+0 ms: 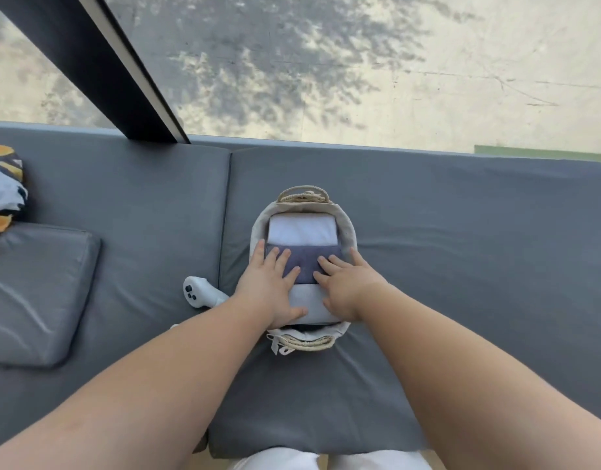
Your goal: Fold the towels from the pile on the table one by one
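A small woven basket (350, 228) with a cloth lining stands on the grey cushion in the middle of the view. Three folded towels lie in it side by side: a white towel (301, 229) at the far end, a dark blue towel (306, 261) in the middle and a pale grey towel (311, 301) nearest me. My left hand (268, 283) lies flat with straight fingers on the left side of the blue and grey towels. My right hand (346, 286) lies flat on their right side, fingers spread. Both press down on the towels.
A white game controller (197, 293) lies just left of the basket, partly under my left forearm. A loose grey cushion (38, 293) sits at the left, with a patterned orange and white pillow (4, 188) behind it. A window runs along the far edge.
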`<state>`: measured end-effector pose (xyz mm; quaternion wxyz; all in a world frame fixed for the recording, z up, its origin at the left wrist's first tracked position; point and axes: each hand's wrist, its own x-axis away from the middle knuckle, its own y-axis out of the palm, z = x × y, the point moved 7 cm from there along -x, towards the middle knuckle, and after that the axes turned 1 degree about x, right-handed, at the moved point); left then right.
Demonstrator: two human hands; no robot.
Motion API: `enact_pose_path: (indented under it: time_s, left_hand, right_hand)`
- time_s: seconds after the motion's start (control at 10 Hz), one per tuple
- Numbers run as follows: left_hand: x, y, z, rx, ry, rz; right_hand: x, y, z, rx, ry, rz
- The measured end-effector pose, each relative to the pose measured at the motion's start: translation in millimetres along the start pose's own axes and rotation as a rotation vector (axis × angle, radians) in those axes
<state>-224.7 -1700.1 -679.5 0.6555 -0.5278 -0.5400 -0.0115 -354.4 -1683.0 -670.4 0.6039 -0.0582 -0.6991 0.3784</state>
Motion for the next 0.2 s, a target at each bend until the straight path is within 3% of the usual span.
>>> enact_pose_path:
  time_s: [0.2]
  left_hand:
    - [58.3, -27.2, 24.6, -0.093, 0.048, 0.144]
  right_hand:
    - [66.3, -15.4, -15.0, -0.023, 0.041, 0.211]
